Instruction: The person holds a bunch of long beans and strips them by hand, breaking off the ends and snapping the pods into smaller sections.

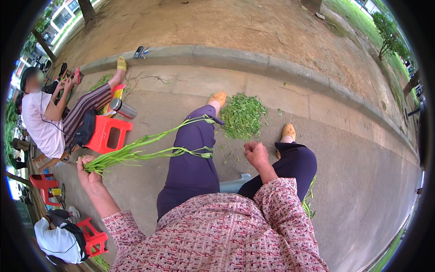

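My left hand (89, 173) is closed round the lower ends of a bunch of long green stalks (129, 153), which reaches rightward across my left thigh. Small leaves tip some stalks. Above the gap between my knees, my right hand (256, 155) has its fingers curled; whatever they may hold is hidden. Just beyond it, a loose heap of chopped-looking green leaves (242, 115) lies on the pavement beside my left foot. More green stalks (307, 204) show partly behind my right leg.
To my left, a seated person (45, 109) works with greens near red stools (102, 140), a black bag and a steel flask (123, 109). Another person (59, 240) sits at lower left. A concrete curb (217, 56) runs ahead, with dirt ground beyond.
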Available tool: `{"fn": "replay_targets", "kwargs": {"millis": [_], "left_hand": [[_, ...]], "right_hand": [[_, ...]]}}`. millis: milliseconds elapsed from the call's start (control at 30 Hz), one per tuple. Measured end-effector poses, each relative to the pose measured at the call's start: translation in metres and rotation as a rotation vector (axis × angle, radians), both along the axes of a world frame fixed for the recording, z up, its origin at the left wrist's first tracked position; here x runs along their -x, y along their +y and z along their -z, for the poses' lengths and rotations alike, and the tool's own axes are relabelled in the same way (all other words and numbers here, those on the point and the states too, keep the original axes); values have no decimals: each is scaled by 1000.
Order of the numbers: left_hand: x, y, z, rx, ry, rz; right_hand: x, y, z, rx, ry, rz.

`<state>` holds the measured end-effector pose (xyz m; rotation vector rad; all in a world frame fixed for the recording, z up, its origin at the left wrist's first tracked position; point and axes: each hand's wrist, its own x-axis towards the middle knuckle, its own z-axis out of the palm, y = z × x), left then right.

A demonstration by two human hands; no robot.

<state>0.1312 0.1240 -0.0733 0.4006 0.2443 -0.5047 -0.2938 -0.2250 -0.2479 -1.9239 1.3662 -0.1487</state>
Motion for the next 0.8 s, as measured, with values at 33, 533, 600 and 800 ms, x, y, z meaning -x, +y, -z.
{"fn": "replay_targets", "kwargs": {"millis": [33, 533, 600, 800], "left_hand": [[2, -3, 1, -23, -12, -5], [-3, 2, 10, -55, 39, -23], [0, -1, 8, -58, 56, -23], [-3, 0, 11, -46, 73, 34]], "right_hand": [[-3, 0, 2, 20, -33, -27], [-115, -10, -38, 128, -254, -169], [-117, -12, -38, 148, -226, -154], [-109, -13, -40, 130, -173, -49]]}}
